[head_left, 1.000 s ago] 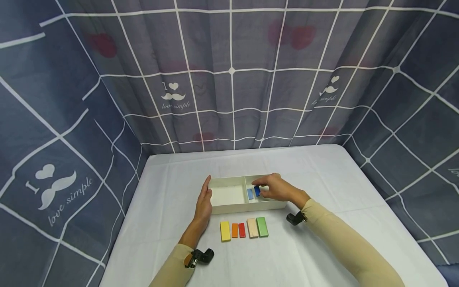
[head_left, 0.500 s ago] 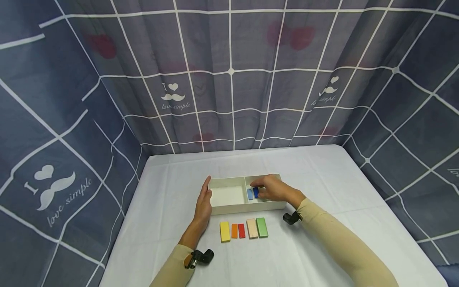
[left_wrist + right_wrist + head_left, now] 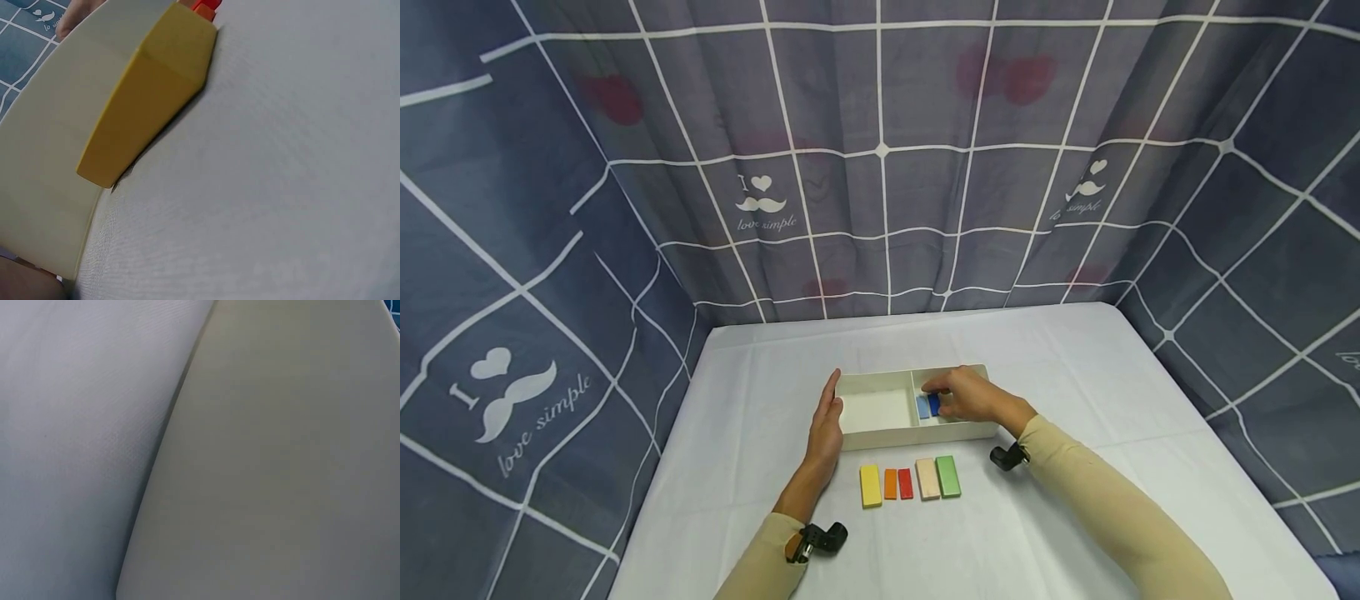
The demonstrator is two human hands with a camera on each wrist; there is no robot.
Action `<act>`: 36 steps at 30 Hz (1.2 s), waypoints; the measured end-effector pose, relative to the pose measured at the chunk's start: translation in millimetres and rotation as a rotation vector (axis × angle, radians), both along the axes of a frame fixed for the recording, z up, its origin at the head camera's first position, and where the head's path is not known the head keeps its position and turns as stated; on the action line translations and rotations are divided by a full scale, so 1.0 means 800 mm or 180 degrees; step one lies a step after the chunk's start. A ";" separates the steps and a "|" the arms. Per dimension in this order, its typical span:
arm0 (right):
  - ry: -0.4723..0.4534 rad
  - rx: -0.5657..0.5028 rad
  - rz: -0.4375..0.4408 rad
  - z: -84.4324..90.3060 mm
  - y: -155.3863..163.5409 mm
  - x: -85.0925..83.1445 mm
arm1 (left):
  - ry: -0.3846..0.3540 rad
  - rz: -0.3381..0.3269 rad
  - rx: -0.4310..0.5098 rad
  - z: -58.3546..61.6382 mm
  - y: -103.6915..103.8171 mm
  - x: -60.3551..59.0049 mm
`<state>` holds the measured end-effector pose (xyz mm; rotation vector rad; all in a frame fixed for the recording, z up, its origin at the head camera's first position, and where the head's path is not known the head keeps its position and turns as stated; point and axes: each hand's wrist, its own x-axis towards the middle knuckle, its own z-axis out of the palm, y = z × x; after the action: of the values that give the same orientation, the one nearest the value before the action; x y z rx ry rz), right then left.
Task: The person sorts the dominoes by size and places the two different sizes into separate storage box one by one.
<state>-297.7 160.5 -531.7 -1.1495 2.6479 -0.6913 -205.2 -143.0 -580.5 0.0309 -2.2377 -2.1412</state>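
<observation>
Against the tray's [image 3: 880,437] left wall, the left hand [image 3: 826,425] rests flat, fingers straight, holding nothing, as it was a second ago. Below the tray a row lies untouched: yellow block [image 3: 870,484], orange [image 3: 891,482], red [image 3: 906,482], tan [image 3: 928,477], green [image 3: 948,475]. Inside the right compartment, a light blue block [image 3: 922,406] sits beside the dark blue block [image 3: 935,403], which the right hand [image 3: 966,396] pinches. That hand has sunk slightly lower, so the placement looks nearly finished.
</observation>
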 end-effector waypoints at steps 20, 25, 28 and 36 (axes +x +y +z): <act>0.0030 -0.0103 -0.0082 0.006 0.004 0.007 | -0.0014 0.0003 -0.0036 0.001 0.001 0.001; 0.0056 -0.0137 -0.0131 0.011 0.007 0.011 | -0.0017 0.0011 -0.0062 0.002 0.001 0.002; 0.0069 -0.0126 -0.0164 0.016 0.009 0.013 | 0.0003 0.0015 -0.0071 0.002 0.002 0.002; 0.0116 -0.0271 -0.0093 0.031 0.013 0.022 | -0.0024 0.0022 -0.0086 0.005 0.001 0.002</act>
<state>-280.3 171.2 -507.0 -1.1576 2.6945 -0.8031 -203.7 -141.9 -576.4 0.0459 -2.2671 -2.1106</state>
